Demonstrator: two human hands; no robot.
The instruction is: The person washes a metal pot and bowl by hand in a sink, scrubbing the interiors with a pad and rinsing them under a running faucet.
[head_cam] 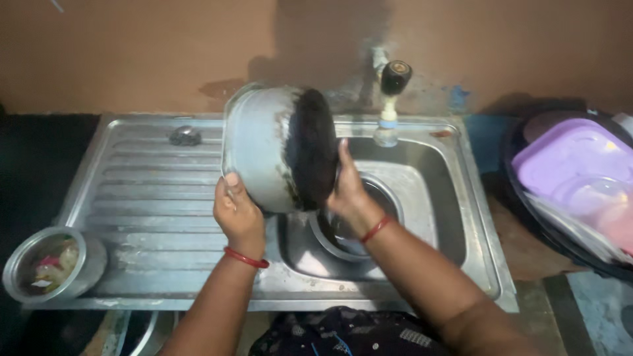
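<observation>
The metal pot [277, 148] is held on its side above the sink [422, 198], its soot-black bottom turned to 3 o'clock and its open mouth to 9 o'clock. The left hand [239, 214] grips the pot's lower wall at about 7 o'clock, fingers curled round the rim side, thumb up against the metal. The right hand [351, 194] lies flat against the blackened bottom at about 4 o'clock, fingers spread and pressed on it; whether it holds a scrubber I cannot tell. Each wrist wears a red bangle [246, 258].

Below the pot, in the basin, sits a steel bowl [343, 237], partly hidden by the right wrist. At 12 o'clock from the basin a tap [390, 99] with a black knob stands out from the brown wall. The ribbed draining board [151, 191] stretches to 9 o'clock, and at its 8 o'clock corner rests a small steel bowl with scraps [49, 262]. At 3 o'clock, off the sink, a dark tub with purple plastic lids [573, 178] stands.
</observation>
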